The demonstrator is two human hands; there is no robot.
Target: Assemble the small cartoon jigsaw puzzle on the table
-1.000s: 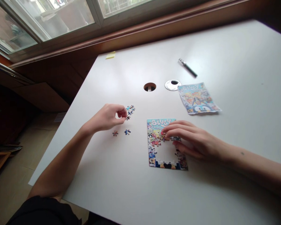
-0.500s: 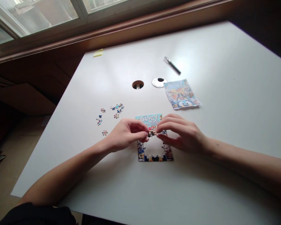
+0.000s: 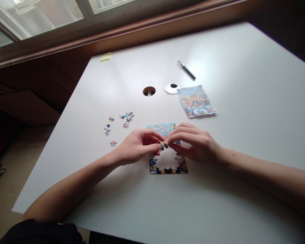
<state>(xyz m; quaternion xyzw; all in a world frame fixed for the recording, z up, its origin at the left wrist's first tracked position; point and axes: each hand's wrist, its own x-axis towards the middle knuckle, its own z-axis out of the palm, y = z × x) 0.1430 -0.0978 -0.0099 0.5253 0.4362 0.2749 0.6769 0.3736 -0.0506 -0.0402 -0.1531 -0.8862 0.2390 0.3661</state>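
Observation:
A partly assembled jigsaw puzzle (image 3: 168, 170) lies on the white table, its border joined around a bare white middle. Over its upper half, a few small joined puzzle pieces (image 3: 164, 145) are pinched between both hands. My left hand (image 3: 136, 145) comes from the left, thumb and fingertips closed on the pieces' left side. From the other side my right hand (image 3: 198, 140) holds their right edge between thumb and fingers. The fingers partly cover the pieces and the puzzle beneath.
Loose puzzle pieces (image 3: 127, 116) lie in small groups to the left. Behind the puzzle are a printed picture sheet (image 3: 197, 101), a round metal cover (image 3: 171, 88), a cable hole (image 3: 149, 91) and a marker pen (image 3: 186, 70). A yellow sticky note (image 3: 106, 57) sits at the far edge.
The fingertips of my right hand have shifted slightly left, closer to the left hand's. The held pieces have turned a little between the fingers. Other things on the table stay put.

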